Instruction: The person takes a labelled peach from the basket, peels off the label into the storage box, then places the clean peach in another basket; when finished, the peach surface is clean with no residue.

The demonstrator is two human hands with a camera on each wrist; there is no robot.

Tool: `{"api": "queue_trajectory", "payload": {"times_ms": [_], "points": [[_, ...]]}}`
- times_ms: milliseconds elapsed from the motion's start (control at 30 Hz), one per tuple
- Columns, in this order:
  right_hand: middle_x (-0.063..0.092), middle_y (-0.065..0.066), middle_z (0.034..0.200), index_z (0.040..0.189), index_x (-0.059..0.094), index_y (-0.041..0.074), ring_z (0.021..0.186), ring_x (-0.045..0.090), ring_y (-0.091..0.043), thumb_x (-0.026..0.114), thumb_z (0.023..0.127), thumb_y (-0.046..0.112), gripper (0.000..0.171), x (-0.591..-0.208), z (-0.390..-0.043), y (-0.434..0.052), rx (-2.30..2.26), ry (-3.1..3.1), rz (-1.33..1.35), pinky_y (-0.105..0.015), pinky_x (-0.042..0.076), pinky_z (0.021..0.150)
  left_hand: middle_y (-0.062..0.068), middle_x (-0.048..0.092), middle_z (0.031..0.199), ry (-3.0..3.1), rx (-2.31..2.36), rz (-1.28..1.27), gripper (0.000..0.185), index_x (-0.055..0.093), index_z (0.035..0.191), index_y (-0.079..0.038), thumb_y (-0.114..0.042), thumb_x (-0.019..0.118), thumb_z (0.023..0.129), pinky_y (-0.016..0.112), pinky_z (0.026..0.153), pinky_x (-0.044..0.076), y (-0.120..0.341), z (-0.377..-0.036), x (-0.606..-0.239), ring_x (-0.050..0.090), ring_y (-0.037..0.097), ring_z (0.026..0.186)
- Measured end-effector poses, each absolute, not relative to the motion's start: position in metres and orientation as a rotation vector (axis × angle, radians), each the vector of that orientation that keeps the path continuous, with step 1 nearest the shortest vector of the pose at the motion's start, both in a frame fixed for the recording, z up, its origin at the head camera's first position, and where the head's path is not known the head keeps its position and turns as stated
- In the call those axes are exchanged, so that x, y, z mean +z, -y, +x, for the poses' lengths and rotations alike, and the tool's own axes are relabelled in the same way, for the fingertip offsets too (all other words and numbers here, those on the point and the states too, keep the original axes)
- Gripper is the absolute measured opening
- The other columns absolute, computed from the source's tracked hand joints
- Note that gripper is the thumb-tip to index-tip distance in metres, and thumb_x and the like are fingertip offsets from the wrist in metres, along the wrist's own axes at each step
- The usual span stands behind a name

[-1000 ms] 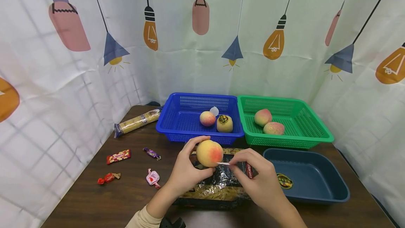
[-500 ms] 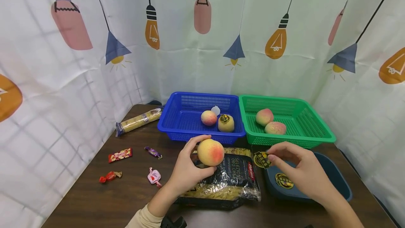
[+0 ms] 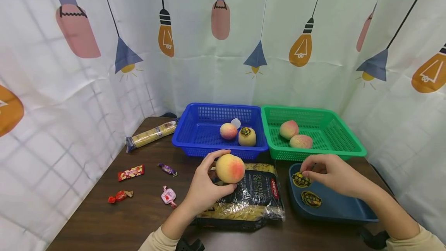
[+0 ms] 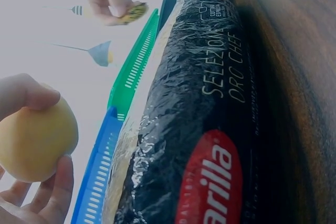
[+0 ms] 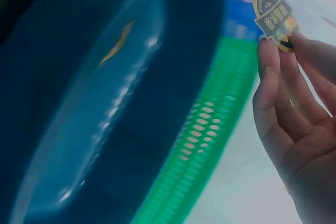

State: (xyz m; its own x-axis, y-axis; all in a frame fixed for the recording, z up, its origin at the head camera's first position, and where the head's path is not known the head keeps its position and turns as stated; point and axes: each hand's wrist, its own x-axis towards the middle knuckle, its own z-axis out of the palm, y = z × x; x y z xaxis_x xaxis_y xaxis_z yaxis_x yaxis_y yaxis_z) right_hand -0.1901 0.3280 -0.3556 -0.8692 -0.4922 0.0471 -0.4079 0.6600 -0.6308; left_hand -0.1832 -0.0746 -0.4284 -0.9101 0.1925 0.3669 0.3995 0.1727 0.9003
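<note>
My left hand (image 3: 206, 183) grips a yellow peach (image 3: 230, 169) with a red blush, held above the black pasta bag (image 3: 259, 189). Between thumb and forefinger, my right hand (image 3: 334, 173) pinches a black and gold sticker (image 3: 301, 180) over the left part of the dark blue tray (image 3: 343, 204). A similar sticker (image 3: 311, 199) lies in that tray. In the right wrist view the pinched sticker (image 5: 275, 19) shows its printed face, clear of the tray. The left wrist view shows the peach (image 4: 39, 140) bare, with thumb and fingers around it.
Behind the bag, a blue basket (image 3: 182, 134) holds two peaches, one with a sticker, and a small white disc (image 3: 235, 122). Two peaches lie in the green basket (image 3: 348, 148). Several wrapped candies (image 3: 130, 172) and a spaghetti pack (image 3: 151, 134) are on the left.
My right hand has moved away from the peach to the right, carrying the sticker over the dark blue tray. The left hand still holds the peach in about the same place.
</note>
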Motion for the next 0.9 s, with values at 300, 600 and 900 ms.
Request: {"api": "queue_trajectory", "payload": {"times_ms": [300, 600, 900], "points": [[0.075, 0.0, 0.097, 0.108, 0.076, 0.017, 0.078, 0.071, -0.014, 0.072, 0.109, 0.017, 0.004, -0.375, -0.216, -0.333, -0.817, -2.547, -0.803, -0.03, 0.059, 0.067, -0.004, 0.062, 0.15, 2.294, -1.831, -0.555, 0.091, 0.062, 0.151, -0.041, -0.005, 0.099, 0.076, 0.034, 0.097, 0.062, 0.075, -0.184, -0.431, 0.065, 0.023, 0.121], [0.075, 0.006, 0.094, 0.099, 0.076, 0.016, 0.076, 0.062, -0.002, 0.074, 0.105, 0.007, 0.011, -0.394, -0.222, -0.334, -0.647, -2.546, -0.918, -0.026, 0.053, 0.064, -0.004, 0.062, 0.152, 2.289, -1.848, -0.559, 0.09, 0.062, 0.153, -0.035, -0.006, 0.099, 0.076, 0.034, 0.098, 0.063, 0.076, -0.185, -0.433, 0.065, 0.024, 0.121], [0.072, 0.011, 0.09, 0.099, 0.078, 0.02, 0.075, 0.059, 0.003, 0.078, 0.101, 0.007, 0.012, -0.399, -0.217, -0.333, -0.428, -2.673, -0.908, -0.025, 0.052, 0.064, -0.003, 0.062, 0.151, 2.284, -1.849, -0.564, 0.09, 0.062, 0.152, -0.037, -0.006, 0.098, 0.076, 0.034, 0.099, 0.063, 0.076, -0.186, -0.433, 0.066, 0.024, 0.121]]}}
